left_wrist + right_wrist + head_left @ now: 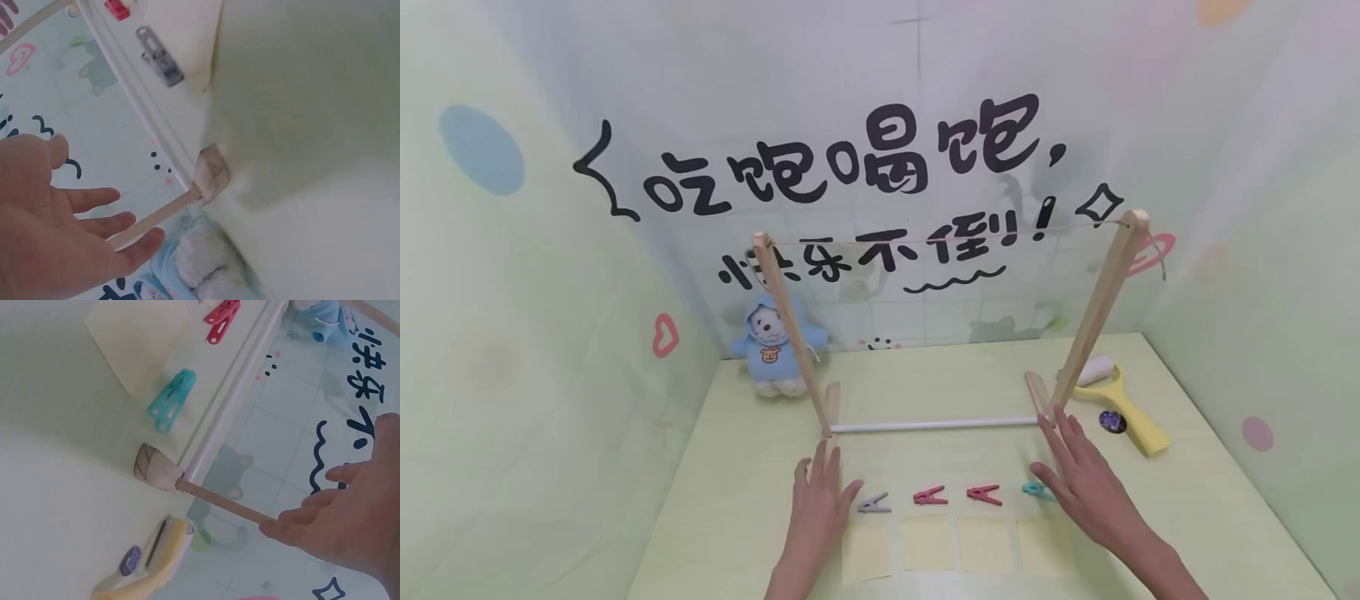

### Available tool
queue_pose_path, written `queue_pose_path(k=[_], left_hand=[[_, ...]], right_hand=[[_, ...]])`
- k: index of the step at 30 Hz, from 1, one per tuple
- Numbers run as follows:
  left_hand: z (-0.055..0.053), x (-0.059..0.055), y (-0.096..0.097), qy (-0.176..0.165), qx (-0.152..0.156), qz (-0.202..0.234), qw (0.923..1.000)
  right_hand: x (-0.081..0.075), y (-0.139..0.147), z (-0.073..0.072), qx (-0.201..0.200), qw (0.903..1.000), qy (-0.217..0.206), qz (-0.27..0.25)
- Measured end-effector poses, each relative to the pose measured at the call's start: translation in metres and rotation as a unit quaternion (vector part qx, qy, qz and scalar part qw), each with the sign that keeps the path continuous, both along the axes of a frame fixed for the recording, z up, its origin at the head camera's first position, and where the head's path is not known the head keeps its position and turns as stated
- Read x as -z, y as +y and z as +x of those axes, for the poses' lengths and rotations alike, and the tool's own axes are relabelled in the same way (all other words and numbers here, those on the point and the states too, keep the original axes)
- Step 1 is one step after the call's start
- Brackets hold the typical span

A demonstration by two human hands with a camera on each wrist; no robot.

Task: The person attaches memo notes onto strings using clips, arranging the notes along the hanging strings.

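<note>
A wooden stand has a left post (793,333) and a right post (1099,308), joined low down by a white rod (936,424) and at the top by a thin string. My left hand (818,500) is spread beside the left post's foot, fingers straight and overlapping the post in the left wrist view. Fingertips of my right hand (1088,487) are right at the right post. Neither hand holds anything. In front of the rod lie a grey clothespin (874,503), two red clothespins (931,496) and a teal clothespin (172,400), the last partly behind my right hand.
Several pale yellow paper squares (927,543) lie in a row nearest me. A plush toy in blue (772,354) sits behind the left post. To the right are a yellow-handled roller (1138,421) and a dark round disc (1112,422). Printed curtains (820,75) enclose the table.
</note>
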State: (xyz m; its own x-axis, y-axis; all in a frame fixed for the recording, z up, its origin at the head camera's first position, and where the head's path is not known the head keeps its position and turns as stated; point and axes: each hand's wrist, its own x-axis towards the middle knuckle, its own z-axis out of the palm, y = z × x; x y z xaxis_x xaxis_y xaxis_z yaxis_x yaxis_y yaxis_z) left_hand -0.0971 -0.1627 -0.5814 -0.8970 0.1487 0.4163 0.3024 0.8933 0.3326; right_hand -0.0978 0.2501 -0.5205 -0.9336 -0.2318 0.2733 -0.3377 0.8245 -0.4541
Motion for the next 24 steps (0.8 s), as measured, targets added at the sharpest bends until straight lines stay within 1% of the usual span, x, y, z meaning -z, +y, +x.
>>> queue_pose_path(k=[2, 3, 5, 7, 9, 12, 14, 16, 19, 22, 24], left_hand=[[0.008, 0.007, 0.003, -0.022, -0.024, -0.001, 0.9995], [0.014, 0.003, 0.006, -0.048, -0.035, -0.001, 0.9982], [0.021, 0.005, 0.008, -0.089, -0.046, 0.005, 0.9950], [0.026, 0.006, 0.009, -0.132, -0.052, 0.022, 0.9896], [0.029, 0.006, 0.008, -0.168, -0.048, 0.049, 0.9833], [0.032, 0.008, 0.005, -0.218, -0.036, 0.090, 0.9710], [0.035, 0.013, 0.002, -0.248, -0.025, 0.107, 0.9624], [0.038, 0.017, 0.000, -0.274, -0.021, 0.113, 0.9548], [0.041, 0.023, -0.002, -0.294, -0.021, 0.118, 0.9483], [0.042, 0.025, -0.002, -0.298, -0.028, 0.125, 0.9460], [0.043, 0.025, -0.002, -0.296, -0.027, 0.127, 0.9465]], right_hand=[[0.000, -0.004, -0.001, 0.002, 0.9995, -0.025, -0.021], [0.000, -0.006, -0.001, 0.003, 0.9991, -0.033, -0.025], [0.000, -0.009, -0.002, 0.007, 0.9986, -0.044, -0.030], [0.000, -0.011, -0.003, 0.010, 0.9983, -0.047, -0.034], [0.000, -0.013, -0.004, 0.011, 0.9982, -0.044, -0.039], [0.000, -0.017, -0.006, 0.007, 0.9982, -0.039, -0.045], [-0.001, -0.019, -0.007, 0.005, 0.9980, -0.040, -0.049], [0.000, -0.023, -0.008, 0.000, 0.9979, -0.039, -0.052], [0.003, -0.032, -0.011, -0.011, 0.9987, -0.016, -0.047], [0.007, -0.042, -0.013, -0.021, 0.9992, 0.012, -0.032], [0.009, -0.050, -0.015, -0.024, 0.9991, 0.022, -0.025]])
